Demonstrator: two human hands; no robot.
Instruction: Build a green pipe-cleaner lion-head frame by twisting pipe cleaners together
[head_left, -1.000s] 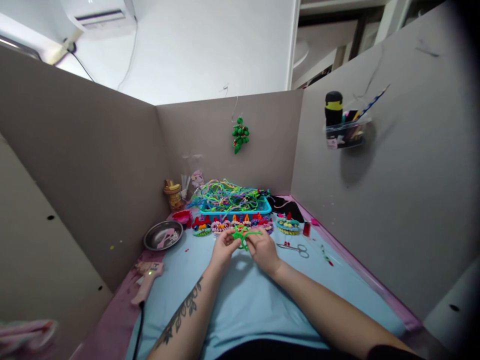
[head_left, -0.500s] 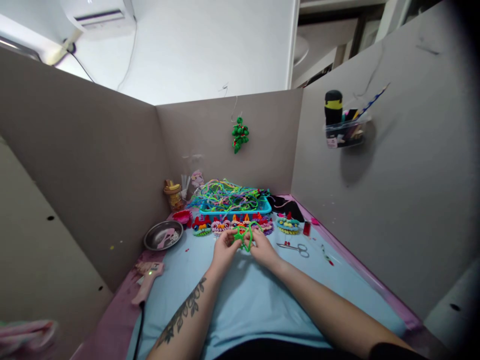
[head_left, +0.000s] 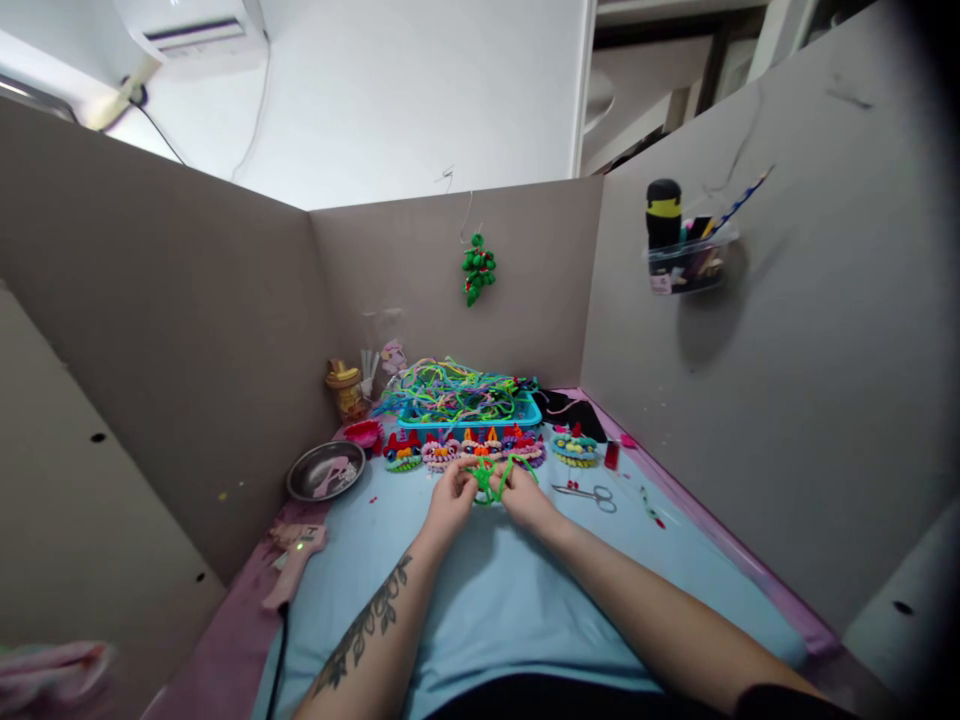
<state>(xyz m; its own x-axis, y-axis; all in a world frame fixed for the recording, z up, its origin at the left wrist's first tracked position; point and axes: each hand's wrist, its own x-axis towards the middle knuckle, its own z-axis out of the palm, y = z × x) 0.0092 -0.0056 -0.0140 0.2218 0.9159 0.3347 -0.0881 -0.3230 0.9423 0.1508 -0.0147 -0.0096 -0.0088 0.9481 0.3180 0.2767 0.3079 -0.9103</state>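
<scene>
Between my two hands is a piece of bright green yarn work (head_left: 484, 480), with a loose loop of green yarn on its right side. My left hand (head_left: 453, 492) pinches its left edge with thumb and fingers. On the other side, my right hand (head_left: 520, 494) has its fingers closed on the green yarn near the loop. Just behind the hands stands a row of colourful yarn pieces (head_left: 441, 452) with small eyes and pointed tops. Scissors (head_left: 592, 497) lie to the right of my right hand, beside small red bits.
A blue tray (head_left: 420, 424) heaped with coloured yarn strands stands at the back. To the left are a metal bowl (head_left: 300, 488) and a pink glue gun (head_left: 294, 570) with its cord. Grey partitions enclose three sides; a clear holder (head_left: 686, 272) hangs on the right one.
The green loop has swung lower and to the right, and my hands have shifted slightly around the yarn piece. Both still hold it. The view has moved very slightly.
</scene>
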